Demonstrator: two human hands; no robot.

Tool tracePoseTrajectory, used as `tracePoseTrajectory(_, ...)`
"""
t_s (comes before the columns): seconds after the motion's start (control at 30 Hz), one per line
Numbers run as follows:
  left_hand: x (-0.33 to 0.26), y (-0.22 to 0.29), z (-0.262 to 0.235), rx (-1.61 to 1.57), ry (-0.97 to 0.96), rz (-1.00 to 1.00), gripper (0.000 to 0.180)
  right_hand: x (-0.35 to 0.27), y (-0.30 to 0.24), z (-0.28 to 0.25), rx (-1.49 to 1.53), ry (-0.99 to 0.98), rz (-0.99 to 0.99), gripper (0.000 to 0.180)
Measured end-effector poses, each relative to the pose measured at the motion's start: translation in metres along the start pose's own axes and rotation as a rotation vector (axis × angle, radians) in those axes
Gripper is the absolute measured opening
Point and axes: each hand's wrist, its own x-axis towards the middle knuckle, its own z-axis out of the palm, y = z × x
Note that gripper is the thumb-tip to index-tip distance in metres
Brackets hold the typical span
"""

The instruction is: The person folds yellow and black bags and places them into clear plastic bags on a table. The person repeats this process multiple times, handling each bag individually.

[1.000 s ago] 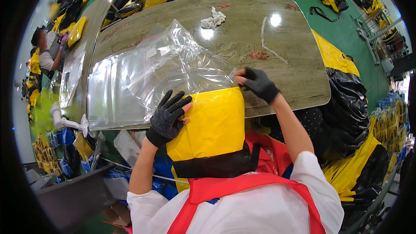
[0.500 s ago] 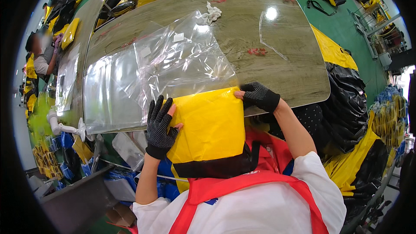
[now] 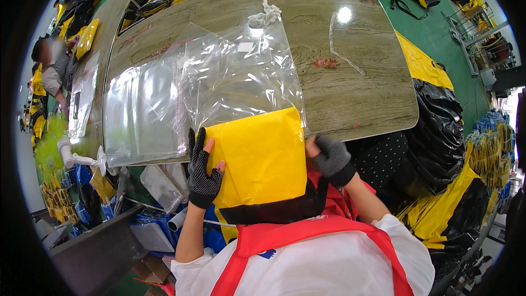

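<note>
A folded yellow bag [image 3: 257, 159] with a black lower band leans against the table's front edge, close to my body. My left hand [image 3: 205, 176], in a black dotted glove with bare thumb and index tips, rests along its left side, fingers stretched upward and thumb apart on the yellow face. Beside the right edge, my gloved right hand [image 3: 331, 159] is curled, slightly blurred; what lies between its fingers is hidden. Behind the bag's top edge a clear plastic bag [image 3: 246, 77] with a white label lies on the table, its near end meeting the yellow bag.
More clear plastic sheets [image 3: 142, 109] lie on the left of the wood-patterned table [image 3: 361, 98]. A crumpled white cloth [image 3: 265, 15] sits at the back. Black and yellow material [image 3: 438, 126] hangs at the right. A white fan [image 3: 68, 153] stands left; another person [image 3: 55, 71] works far left.
My right hand has slid down from the yellow bag's top right corner along its right side. The clear plastic has shifted right and lies straighter. My left hand stays at the left side.
</note>
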Motion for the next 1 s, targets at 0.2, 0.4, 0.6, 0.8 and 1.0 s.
tracePoseTrajectory(0.2,-0.006,-0.022,0.011,-0.592,0.324,-0.230,0.043,0.043,-0.015,0.017,-0.091,-0.097,-0.143,0.052)
tracePoseTrajectory(0.4,-0.052,-0.055,-0.019,-0.875,-0.264,-0.637,0.078,-0.036,-0.031,0.024,0.595,-0.266,0.185,0.063)
tracePoseTrajectory(0.6,-0.040,-0.006,0.004,-0.396,-0.300,-0.298,0.050,-0.064,-0.020,-0.010,0.428,-0.187,0.304,0.061)
tracePoseTrajectory(0.8,-0.051,-0.002,0.056,-0.477,-0.396,-0.522,0.052,-0.093,0.034,-0.030,0.371,-0.102,0.531,0.035)
tracePoseTrajectory(1.0,0.002,0.025,0.031,-1.165,-0.214,-0.711,0.055,-0.060,0.002,-0.062,0.349,-0.460,0.329,0.048)
